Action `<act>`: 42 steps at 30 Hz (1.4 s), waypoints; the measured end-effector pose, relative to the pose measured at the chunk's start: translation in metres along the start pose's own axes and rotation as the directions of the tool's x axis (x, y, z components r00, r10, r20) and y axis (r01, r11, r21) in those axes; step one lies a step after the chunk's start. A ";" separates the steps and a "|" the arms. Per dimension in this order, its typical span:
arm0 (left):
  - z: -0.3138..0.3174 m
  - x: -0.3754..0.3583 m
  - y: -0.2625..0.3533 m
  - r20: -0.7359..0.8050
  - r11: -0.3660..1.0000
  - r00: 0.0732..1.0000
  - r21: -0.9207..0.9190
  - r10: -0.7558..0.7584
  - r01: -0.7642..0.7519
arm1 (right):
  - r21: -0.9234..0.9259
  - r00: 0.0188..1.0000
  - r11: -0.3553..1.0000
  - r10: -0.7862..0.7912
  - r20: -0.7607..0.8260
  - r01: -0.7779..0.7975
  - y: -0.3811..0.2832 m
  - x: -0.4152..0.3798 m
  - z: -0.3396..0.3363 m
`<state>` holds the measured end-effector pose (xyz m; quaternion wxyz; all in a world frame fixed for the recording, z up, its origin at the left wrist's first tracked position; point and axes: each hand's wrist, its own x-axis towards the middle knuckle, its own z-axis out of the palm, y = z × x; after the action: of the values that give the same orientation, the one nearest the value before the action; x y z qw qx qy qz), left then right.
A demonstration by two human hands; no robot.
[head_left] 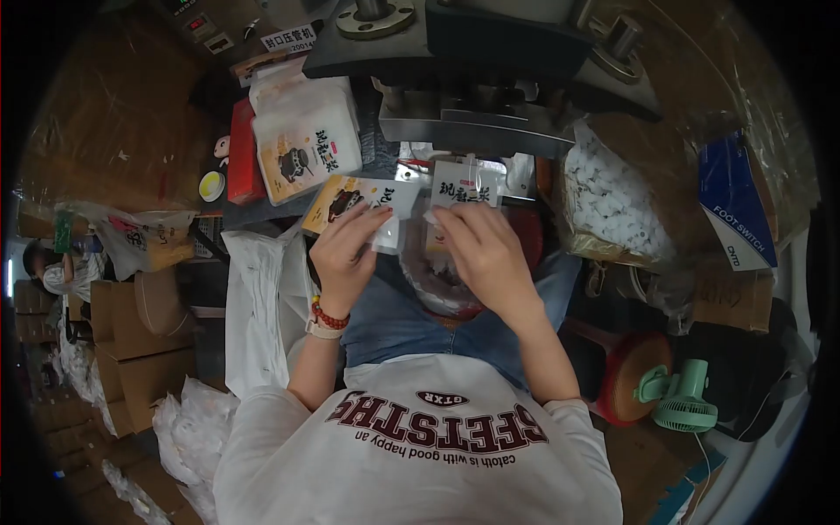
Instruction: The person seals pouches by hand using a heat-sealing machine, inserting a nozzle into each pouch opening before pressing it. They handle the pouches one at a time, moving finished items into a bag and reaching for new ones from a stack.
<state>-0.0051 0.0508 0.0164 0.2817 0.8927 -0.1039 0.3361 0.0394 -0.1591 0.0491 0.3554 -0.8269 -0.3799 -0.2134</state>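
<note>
My left hand (347, 251) is closed on a flat printed pouch (336, 198) with a yellow panel, a dark pot picture and black characters. My right hand (479, 251) grips a second pouch (466, 181), its grey-white top pointing toward the press machine (477, 127). The fingers of both hands come close together at the pouches' near edges. Behind my left hand lies a stack of similar pouches (308, 144). Under my right hand, a container lined with clear plastic (436, 284) sits between my legs.
To the right stands a carton of small white plastic pieces (612, 197), beside a blue foot switch box (737, 201). A red box (247, 150) borders the pouch stack. A green fan (687, 398) is at lower right. Cardboard boxes (144, 350) and a person (74, 271) are at left.
</note>
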 end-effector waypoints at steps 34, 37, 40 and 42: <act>0.013 0.007 -0.089 0.230 0.825 0.926 0.550 -0.300 0.131 | -0.120 0.788 0.817 0.488 -0.374 -0.563 0.123 -0.040 -0.056; -0.003 -0.020 -0.076 0.297 0.935 0.945 0.355 -0.138 0.025 | 0.422 0.692 0.807 0.579 -0.430 -0.413 0.086 -0.022 -0.050; -0.011 -0.016 -0.050 0.149 0.947 0.936 0.061 -0.320 0.314 | 0.771 0.717 0.573 0.658 -0.230 -0.278 0.044 -0.010 -0.048; -0.011 -0.011 -0.029 0.113 0.938 0.935 -0.042 -0.337 0.344 | 0.692 0.834 0.645 0.541 -0.112 -0.325 0.018 -0.003 -0.044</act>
<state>-0.0086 0.0803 0.0030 0.3569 0.9045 0.0275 0.2319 0.0476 -0.2015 0.0685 0.7136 -0.6749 -0.1571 -0.1029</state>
